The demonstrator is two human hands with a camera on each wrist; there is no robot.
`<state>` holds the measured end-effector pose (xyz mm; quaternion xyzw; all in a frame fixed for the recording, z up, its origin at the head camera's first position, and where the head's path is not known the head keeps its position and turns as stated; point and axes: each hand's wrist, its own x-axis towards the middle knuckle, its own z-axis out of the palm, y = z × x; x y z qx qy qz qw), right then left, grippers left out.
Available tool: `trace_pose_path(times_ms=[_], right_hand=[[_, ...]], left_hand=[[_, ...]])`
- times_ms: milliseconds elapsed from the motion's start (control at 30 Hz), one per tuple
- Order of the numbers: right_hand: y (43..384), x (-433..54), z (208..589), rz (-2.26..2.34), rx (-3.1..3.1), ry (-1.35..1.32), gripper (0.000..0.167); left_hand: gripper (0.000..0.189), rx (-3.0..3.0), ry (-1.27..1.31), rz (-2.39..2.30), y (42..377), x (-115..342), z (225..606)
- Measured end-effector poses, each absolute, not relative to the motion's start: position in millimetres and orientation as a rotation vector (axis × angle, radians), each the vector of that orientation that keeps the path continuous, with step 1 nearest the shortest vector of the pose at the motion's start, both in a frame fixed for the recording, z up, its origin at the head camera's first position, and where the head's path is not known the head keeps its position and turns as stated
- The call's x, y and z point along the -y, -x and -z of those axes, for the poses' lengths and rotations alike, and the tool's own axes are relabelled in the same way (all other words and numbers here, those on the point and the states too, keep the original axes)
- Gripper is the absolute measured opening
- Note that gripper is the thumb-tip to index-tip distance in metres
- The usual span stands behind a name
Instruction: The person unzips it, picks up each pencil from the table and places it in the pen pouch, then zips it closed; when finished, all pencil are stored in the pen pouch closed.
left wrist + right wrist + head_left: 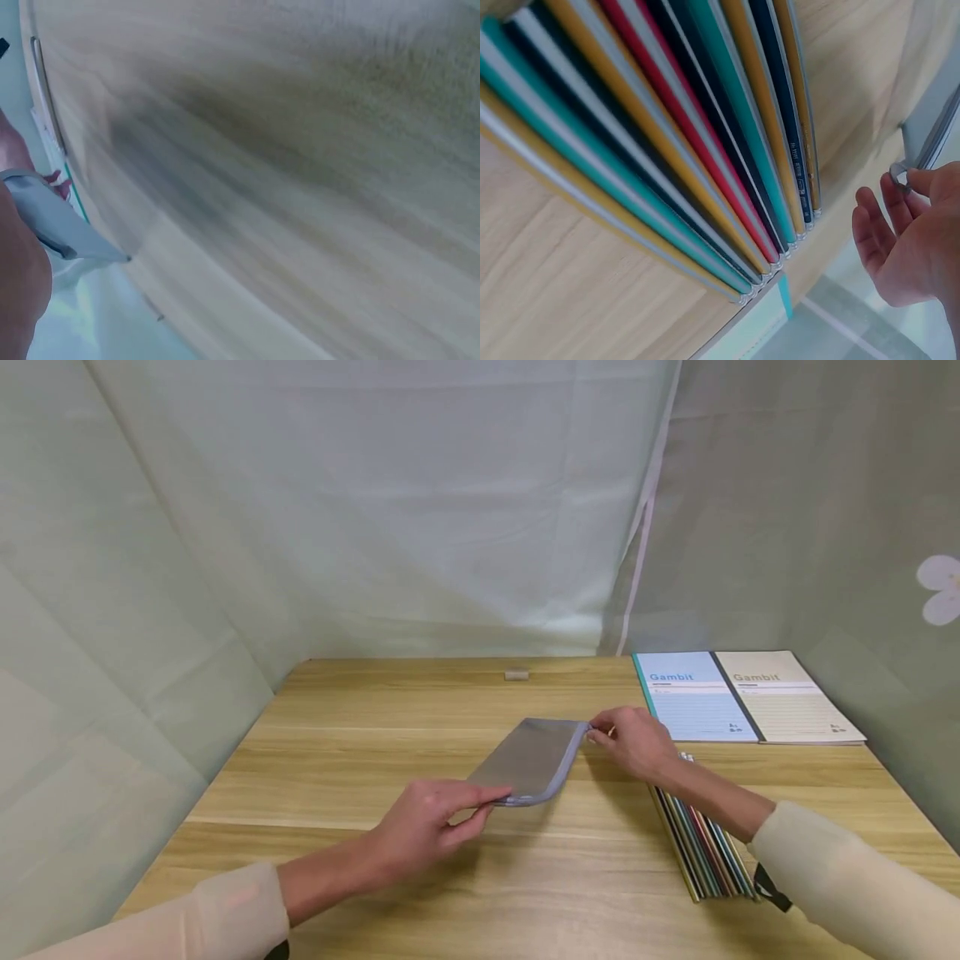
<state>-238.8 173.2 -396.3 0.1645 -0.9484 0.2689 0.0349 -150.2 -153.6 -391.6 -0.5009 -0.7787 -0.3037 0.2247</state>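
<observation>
A flat grey translucent zipper pouch (525, 758) with a lavender-grey zipped edge (564, 768) is held tilted above the table. At its near corner, my left hand (427, 822) pinches it between thumb and fingers. My right hand (636, 742) pinches the small zipper pull at the far right end of that edge. In the right wrist view, the pull's ring (900, 174) shows between thumb and index finger, the other fingers loosely bent. The left wrist view catches the pouch (60, 217) beside the left hand (22, 277), whose fingertips are hidden there.
Under my right forearm lies a row of several coloured pencils (708, 847), also large in the right wrist view. A blue notebook (693, 702) and a beige notebook (787, 697) lie at the back right. A small grey block (516, 675) sits near the table's (360, 735) back edge. Curtains surround it.
</observation>
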Motion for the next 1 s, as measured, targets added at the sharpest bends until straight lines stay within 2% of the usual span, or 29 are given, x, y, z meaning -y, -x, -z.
trace_pose_path(times_ms=[233, 633, 1000], right_hand=[[231.7, -179.7, 388.8, -0.909, 2.892, -0.470, 0.014], [208.3, -191.9, 379.3, -1.061, 2.809, -0.471, 0.006], [188.7, -201.9, 369.1, -1.057, 2.730, -0.489, 0.007]], left_hand=[[0.038, 2.132, 1.312, 0.921, 154.6, 159.1, 384.3], [0.027, 2.190, 1.175, 0.994, 156.4, 170.7, 374.3], [0.025, 2.197, 1.111, 1.011, 159.5, 177.7, 371.8]])
